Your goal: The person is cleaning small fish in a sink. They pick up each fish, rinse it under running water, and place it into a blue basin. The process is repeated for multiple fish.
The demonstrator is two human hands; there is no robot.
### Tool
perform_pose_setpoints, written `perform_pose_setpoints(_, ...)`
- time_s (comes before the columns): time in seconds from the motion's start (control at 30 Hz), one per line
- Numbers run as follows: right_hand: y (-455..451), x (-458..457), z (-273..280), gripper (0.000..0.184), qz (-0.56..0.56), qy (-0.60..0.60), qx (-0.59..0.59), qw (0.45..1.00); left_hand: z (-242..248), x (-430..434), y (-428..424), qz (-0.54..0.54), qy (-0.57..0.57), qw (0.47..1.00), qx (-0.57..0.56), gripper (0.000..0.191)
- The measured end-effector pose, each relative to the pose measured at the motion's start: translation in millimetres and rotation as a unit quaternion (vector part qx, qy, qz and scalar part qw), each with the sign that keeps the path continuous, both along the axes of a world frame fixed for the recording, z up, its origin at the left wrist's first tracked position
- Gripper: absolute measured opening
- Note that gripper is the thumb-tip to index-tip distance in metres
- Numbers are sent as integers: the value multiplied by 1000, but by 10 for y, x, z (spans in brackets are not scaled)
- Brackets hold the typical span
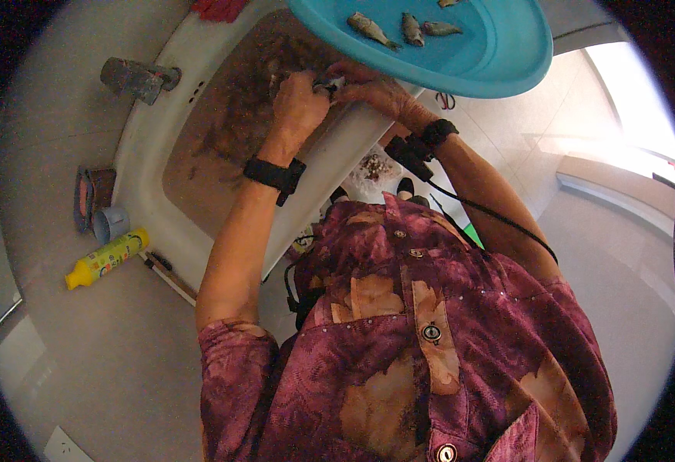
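Note:
Over the murky brown water [199, 190] in a white basin, both my hands meet at a small fish [336, 85], dark and silvery, mostly covered by fingers. My left hand [301, 107] is curled into a fist, its thumb side against the fish. From the right, my right hand [381, 95] closes its fingers around the fish. Just beyond my right hand, a blue plastic tub [511, 63] rests at the far side of the white basin [346, 136]. Several small fish [411, 29] lie in that tub.
At left stand a grey faucet [135, 81], a grey mug [111, 224] and a yellow bottle [106, 260]. Red-handled scissors [446, 101] lie beside the basin at right. A clear plastic bag [375, 167] with brown bits is below. Red cloth [219, 8] hangs at the far rim.

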State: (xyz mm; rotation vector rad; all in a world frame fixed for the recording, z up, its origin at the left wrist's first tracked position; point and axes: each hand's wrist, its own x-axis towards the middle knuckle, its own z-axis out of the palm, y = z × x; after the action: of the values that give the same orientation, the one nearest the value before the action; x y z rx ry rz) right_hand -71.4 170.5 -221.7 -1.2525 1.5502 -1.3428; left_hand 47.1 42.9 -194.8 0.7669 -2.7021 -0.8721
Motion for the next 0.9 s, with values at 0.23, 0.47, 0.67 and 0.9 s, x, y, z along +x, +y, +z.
perform_pose_setpoints(0.23, -79, -16, -216, 40, -15, 22, -29, 999, -142, -27, -95, -63, 54, 995, 61, 26)
perform_pose_setpoints(0.47, -78, -78, -452, 37, -19, 13, -38, 999, -185, 3, -87, -79, 49, 994, 64, 27)
perform_pose_setpoints(0.67, -91, -73, -431, 34, -22, 13, -26, 999, -157, 24, -82, -93, 47, 990, 90, 28)
perform_pose_setpoints(0.9, -83, -79, -409, 32, -35, 1, -12, 999, -98, 31, -72, -86, 15, 992, 92, 27)
